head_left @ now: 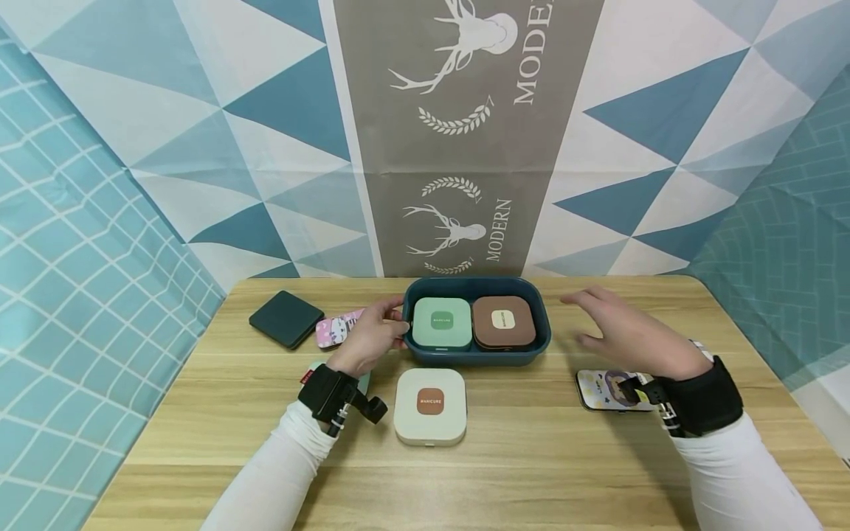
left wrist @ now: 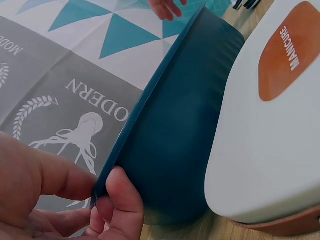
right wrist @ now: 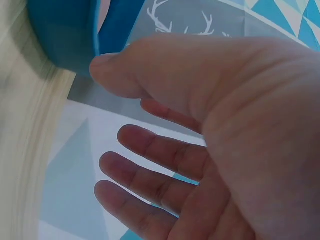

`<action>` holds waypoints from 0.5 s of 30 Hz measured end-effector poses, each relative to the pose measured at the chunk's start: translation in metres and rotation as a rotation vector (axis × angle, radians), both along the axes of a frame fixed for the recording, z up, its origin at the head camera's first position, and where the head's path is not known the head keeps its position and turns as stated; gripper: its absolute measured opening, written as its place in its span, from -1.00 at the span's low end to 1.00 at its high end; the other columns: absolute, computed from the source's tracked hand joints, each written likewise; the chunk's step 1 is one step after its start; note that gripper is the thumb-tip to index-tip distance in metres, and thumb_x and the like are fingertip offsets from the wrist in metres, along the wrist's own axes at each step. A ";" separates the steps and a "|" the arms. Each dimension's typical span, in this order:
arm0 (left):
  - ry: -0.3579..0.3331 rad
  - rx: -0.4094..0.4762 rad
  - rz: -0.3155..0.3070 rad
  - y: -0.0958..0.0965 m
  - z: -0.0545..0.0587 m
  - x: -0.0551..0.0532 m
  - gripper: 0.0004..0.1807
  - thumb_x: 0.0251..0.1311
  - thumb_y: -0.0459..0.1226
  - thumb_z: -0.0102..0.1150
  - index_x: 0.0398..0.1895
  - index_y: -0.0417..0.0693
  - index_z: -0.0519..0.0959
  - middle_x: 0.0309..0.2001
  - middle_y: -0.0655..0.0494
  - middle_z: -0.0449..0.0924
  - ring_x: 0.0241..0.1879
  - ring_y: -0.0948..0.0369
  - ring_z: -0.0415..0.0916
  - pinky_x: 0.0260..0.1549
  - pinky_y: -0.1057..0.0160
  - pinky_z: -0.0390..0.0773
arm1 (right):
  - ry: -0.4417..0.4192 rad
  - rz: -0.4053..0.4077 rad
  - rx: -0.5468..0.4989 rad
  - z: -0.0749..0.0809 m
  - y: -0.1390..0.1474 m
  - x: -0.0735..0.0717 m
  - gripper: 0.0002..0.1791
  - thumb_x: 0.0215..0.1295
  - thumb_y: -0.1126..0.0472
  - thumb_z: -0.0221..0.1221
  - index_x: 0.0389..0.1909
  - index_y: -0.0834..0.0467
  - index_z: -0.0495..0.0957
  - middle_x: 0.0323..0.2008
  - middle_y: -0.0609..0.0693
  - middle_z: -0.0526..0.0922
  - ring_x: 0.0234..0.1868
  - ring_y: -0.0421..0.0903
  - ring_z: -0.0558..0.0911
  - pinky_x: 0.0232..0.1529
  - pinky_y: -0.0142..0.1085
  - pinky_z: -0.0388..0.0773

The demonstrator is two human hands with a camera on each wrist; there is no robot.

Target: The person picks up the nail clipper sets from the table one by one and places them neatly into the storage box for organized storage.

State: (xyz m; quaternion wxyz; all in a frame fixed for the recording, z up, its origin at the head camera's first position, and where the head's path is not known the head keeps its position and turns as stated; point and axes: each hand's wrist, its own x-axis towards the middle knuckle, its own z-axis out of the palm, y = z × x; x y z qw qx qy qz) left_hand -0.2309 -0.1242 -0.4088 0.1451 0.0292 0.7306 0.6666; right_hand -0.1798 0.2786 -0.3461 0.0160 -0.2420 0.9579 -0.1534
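Observation:
A dark blue plastic basket [head_left: 474, 359] stands at the back of the table. Inside it a mint green manicure case [head_left: 441, 335] and a brown manicure case [head_left: 524, 324] lie side by side. My left hand [head_left: 372, 339] pinches the basket's left rim between thumb and fingers, as the left wrist view shows up close. To the right of the basket, my right hand [head_left: 631, 335] hovers with its fingers spread and holds nothing. In front of the basket lies a cream manicure case [head_left: 430, 426] with an orange-brown label.
A patterned phone-like item [head_left: 600, 391] lies under my right wrist. At the back left are a dark green square item [head_left: 287, 318] and a pink cartoon-printed item [head_left: 332, 332]. A pale green item [head_left: 364, 382] is mostly hidden by my left wrist. Printed cloth hangs behind.

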 end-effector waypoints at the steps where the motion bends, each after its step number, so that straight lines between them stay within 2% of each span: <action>1: 0.001 0.000 0.000 0.000 0.000 0.000 -0.35 0.47 -0.57 -0.02 0.61 -0.29 0.23 0.05 -0.22 0.31 -0.30 0.14 0.47 -0.29 0.28 0.67 | 0.002 0.000 0.003 -0.001 0.001 0.001 -0.34 0.42 0.29 0.35 0.47 0.33 0.38 0.35 0.33 0.46 0.34 0.31 0.50 0.22 0.21 0.55; 15: 0.004 0.003 -0.007 0.000 0.000 0.000 -0.36 0.47 -0.56 -0.03 0.61 -0.30 0.23 0.05 -0.21 0.31 -0.28 0.13 0.47 -0.30 0.29 0.66 | -0.017 -0.039 0.009 -0.009 0.026 0.005 -0.30 0.38 0.31 0.38 0.48 0.34 0.36 0.37 0.39 0.42 0.36 0.38 0.45 0.21 0.27 0.53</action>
